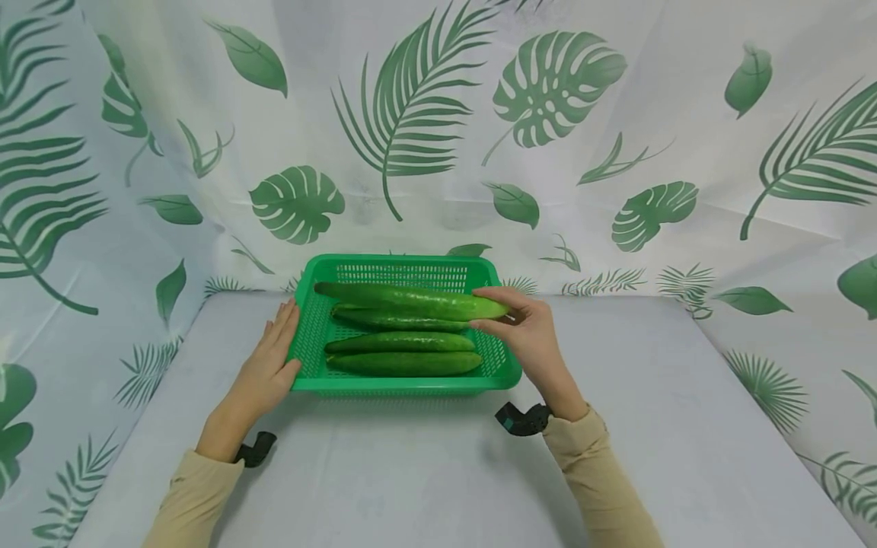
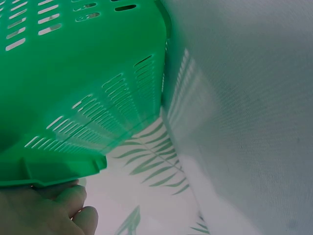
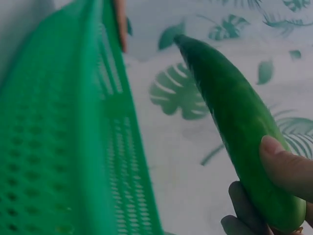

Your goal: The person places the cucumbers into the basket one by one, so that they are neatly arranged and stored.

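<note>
A long green cucumber (image 1: 411, 299) is held by its lighter end in my right hand (image 1: 530, 335), between thumb and fingers. It is raised over the back of a green plastic basket (image 1: 411, 384); the right wrist view shows the cucumber (image 3: 230, 103) standing clear beside the basket wall (image 3: 132, 161). Three more cucumbers (image 1: 404, 364) lie lengthwise inside the basket, the rearmost partly covered by the raised one. My left hand (image 1: 267, 365) rests along the basket's left rim with straight fingers. In the left wrist view its fingers (image 2: 73, 200) sit against the rim's underside.
A pale cloth covers the table (image 1: 411, 472). Behind and at the sides hangs a white sheet (image 1: 438, 221) printed with green leaves. Black wrist cameras sit under both wrists, the right camera (image 1: 522, 420) close to the basket's front right corner.
</note>
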Available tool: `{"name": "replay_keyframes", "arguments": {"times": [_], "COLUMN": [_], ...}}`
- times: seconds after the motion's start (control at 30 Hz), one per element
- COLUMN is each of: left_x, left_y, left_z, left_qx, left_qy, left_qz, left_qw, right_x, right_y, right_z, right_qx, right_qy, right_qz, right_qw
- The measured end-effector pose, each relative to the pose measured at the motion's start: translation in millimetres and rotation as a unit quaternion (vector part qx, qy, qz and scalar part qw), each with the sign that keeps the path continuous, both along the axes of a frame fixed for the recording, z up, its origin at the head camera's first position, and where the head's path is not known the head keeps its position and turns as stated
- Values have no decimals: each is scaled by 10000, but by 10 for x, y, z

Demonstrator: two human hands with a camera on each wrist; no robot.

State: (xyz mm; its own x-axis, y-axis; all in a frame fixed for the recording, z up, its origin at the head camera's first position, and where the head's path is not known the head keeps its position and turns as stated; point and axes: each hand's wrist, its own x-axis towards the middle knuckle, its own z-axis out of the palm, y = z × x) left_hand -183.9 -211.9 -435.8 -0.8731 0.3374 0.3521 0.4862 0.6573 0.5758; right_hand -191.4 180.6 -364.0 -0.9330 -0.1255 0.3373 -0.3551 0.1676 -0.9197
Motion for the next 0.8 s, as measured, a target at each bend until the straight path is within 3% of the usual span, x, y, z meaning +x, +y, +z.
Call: {"name": "replay_keyframes", "arguments": {"times": [0.33, 0.57, 0.8], "left_x": [-19, -21, -12], "left_y": [-20, -20, 0], "left_z": [-30, -31, -11], "left_qx": [-77, -95, -71], "left_qy": [-7, -33, -14], "left_qz": [23, 29, 12], "left_qw": [10000, 9999, 10000], "right_x": [74, 72, 82], "right_y": [-123, -154, -179], "right_z": [-304, -362, -352], "right_qx": [1123, 1619, 2040], "right_qy": [-911, -767, -684], "right_qz": [362, 824, 794], "right_qw": [9888, 9804, 9734]}}
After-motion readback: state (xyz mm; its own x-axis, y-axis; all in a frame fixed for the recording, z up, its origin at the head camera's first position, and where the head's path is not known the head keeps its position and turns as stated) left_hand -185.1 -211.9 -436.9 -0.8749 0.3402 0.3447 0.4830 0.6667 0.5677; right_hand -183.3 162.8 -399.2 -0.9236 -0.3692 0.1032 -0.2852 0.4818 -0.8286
